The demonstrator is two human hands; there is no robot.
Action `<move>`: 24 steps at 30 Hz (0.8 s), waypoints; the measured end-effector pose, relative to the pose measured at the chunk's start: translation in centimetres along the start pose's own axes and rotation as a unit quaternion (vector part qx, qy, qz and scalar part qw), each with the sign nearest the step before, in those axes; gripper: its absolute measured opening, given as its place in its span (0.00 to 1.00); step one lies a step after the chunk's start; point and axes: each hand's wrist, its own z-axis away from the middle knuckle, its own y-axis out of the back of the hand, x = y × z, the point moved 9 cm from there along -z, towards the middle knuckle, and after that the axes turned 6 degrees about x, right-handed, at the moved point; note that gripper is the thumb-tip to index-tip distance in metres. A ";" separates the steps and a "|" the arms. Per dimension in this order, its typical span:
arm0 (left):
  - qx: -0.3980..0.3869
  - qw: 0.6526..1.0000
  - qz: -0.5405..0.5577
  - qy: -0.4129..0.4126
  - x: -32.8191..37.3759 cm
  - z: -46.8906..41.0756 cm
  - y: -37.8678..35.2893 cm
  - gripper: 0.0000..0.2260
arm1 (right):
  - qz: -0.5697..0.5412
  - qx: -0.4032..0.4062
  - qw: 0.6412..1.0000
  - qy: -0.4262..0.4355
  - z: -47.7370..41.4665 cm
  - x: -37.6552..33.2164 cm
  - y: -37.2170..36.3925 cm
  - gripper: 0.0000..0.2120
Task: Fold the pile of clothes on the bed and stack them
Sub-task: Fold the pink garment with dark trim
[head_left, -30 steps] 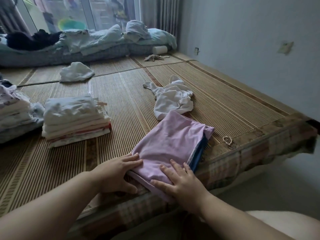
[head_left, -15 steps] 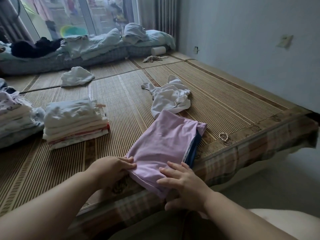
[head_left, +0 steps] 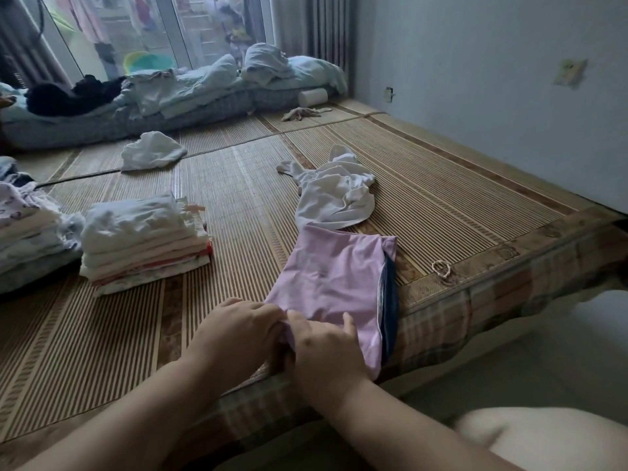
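A lilac garment (head_left: 334, 277) with a dark blue edge lies folded at the near edge of the bed's bamboo mat (head_left: 238, 212). My left hand (head_left: 238, 329) grips its near left corner with curled fingers. My right hand (head_left: 323, 348) sits beside it on the garment's near end, thumb on top and fingers tucked at the hem. A crumpled white garment (head_left: 334, 195) lies just beyond the lilac one. A neat stack of folded clothes (head_left: 142, 239) stands to the left, with a second stack (head_left: 27, 232) at the far left edge.
A loose white cloth (head_left: 151, 151) lies further back on the mat. Rolled bedding (head_left: 176, 93) and a dark garment (head_left: 68, 96) line the window side. A small beige rag (head_left: 302, 113) lies near the wall. A hair tie (head_left: 441, 268) rests by the bed's front edge.
Both hands have drawn together at the lilac garment's near left corner. The right hand slid left from the near right part, and the left hand's fingers curled onto the fabric.
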 end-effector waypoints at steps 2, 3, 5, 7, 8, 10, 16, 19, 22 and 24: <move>0.023 0.998 0.037 0.036 -1.2 0.2 0.2 0.09 | 0.023 -0.018 1.000 0.004 -1.0 1.2 0.5 0.16; 0.021 0.998 0.054 0.037 -1.6 0.4 0.0 0.13 | 0.025 -0.018 1.000 0.002 -1.4 2.0 1.2 0.13; -0.001 0.996 0.089 0.015 -2.1 1.0 -0.1 0.13 | 0.010 -0.016 1.000 0.017 -2.0 3.2 3.0 0.05; -0.028 0.993 0.112 -0.010 -2.4 1.7 -0.5 0.10 | -0.004 -0.035 0.999 0.033 -1.9 4.5 4.1 0.02; -0.034 0.992 0.118 -0.012 -2.6 2.0 -0.7 0.10 | -0.013 -0.046 0.998 0.034 -1.7 5.2 4.5 0.02; -0.013 0.989 0.147 0.011 -3.0 2.3 -0.7 0.11 | -0.049 -0.063 0.997 0.023 -1.2 6.5 5.1 0.05; 0.091 0.871 0.452 0.167 -4.5 2.1 0.4 0.07 | -0.240 -0.114 0.963 -0.052 -0.9 9.2 7.1 0.12; 0.114 0.808 0.535 0.218 -5.2 0.3 1.1 0.11 | -0.329 -0.064 0.939 -0.079 -3.1 10.0 8.9 0.16; 0.145 0.789 0.516 0.300 -7.5 -3.0 1.0 0.15 | -0.377 0.037 0.912 -0.156 -6.6 13.1 9.5 0.13; 0.123 0.787 0.489 0.354 -8.6 -5.4 -0.4 0.14 | -0.376 0.092 0.894 -0.225 -8.5 15.7 8.7 0.11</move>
